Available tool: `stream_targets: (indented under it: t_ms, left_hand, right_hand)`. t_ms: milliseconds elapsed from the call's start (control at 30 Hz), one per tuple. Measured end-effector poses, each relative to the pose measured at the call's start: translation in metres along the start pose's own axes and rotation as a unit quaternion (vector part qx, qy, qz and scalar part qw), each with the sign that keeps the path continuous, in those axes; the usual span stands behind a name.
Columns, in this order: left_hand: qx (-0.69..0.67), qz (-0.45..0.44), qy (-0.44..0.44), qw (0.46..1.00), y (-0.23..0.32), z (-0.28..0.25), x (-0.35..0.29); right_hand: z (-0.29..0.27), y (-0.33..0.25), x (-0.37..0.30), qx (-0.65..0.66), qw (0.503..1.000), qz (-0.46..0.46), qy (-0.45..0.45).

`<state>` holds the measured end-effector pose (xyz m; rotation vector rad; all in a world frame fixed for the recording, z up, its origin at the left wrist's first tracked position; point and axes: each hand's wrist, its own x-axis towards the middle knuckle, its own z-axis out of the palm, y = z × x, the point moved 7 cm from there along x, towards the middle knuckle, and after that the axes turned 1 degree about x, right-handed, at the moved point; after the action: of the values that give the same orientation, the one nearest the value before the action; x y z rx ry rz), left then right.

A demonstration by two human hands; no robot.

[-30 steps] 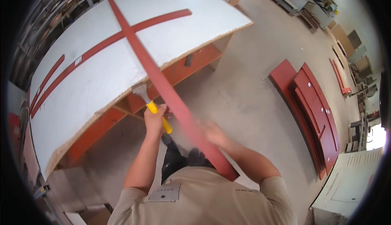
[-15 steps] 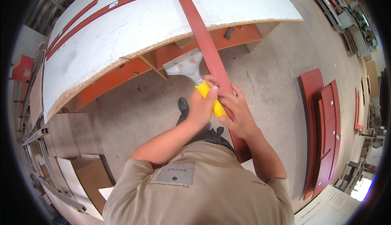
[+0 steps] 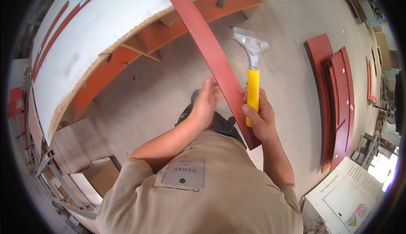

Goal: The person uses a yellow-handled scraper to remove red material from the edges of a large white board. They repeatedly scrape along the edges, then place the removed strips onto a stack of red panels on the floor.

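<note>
A long red-brown wooden strip [image 3: 207, 50] slants from the white tabletop down toward my body, its near end by my waist. My right hand [image 3: 263, 117] grips the yellow handle of a wide-bladed scraper [image 3: 252, 88], blade pointing up and away, just right of the strip. Some of its fingers are hidden behind the handle. Left of the strip, my left hand [image 3: 205, 103] has its fingers stretched out near the edge. Slight blur makes it hard to say whether they touch the wood.
The white-topped workbench [image 3: 93, 35] has a worn edge and orange shelving [image 3: 156, 35] below. Thinner red strips [image 3: 53, 26] lie on it. A stack of red panels [image 3: 334, 103] stands to the right, with a pale metal cabinet [image 3: 342, 196] nearer me. Cardboard-lined boxes [image 3: 99, 177] sit lower left.
The scraper has gone from my left hand, left of the strip, to my right hand on the other side. My left hand has let go and opened. The bench has shifted up and left in view.
</note>
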<state>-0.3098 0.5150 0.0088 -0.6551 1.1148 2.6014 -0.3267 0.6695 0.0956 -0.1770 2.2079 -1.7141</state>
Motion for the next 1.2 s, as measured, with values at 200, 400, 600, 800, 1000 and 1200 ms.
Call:
stream_targets:
  t_ms: [200,400,600,800,1000,1200]
  left_hand:
    - [-0.066,-0.057,-0.136,0.987,-0.044,0.037,-0.016]
    - [-0.035,0.018,-0.072,0.997,-0.073,0.051,-0.048]
    - [-0.039,-0.031,-0.071,0.996,-0.114,0.065,-0.087]
    - [-0.104,0.044,-0.082,0.990,-0.116,0.068,-0.080]
    - [-0.253,0.026,-0.073,0.964,-0.131,0.061,-0.056]
    - [-0.321,-0.029,-0.078,0.943,-0.141,0.073,-0.060]
  right_hand:
    - [-0.055,0.004,-0.086,-0.026,0.994,0.081,0.063]
    - [-0.103,0.029,-0.196,-0.104,0.975,0.154,0.120]
    - [-0.121,0.027,-0.244,-0.140,0.976,0.139,0.094]
    - [-0.103,0.006,-0.268,-0.224,0.974,-0.002,-0.032]
    - [-0.084,-0.011,-0.256,-0.282,0.957,-0.028,-0.066]
    - [-0.076,-0.010,-0.249,-0.320,0.943,-0.015,-0.084]
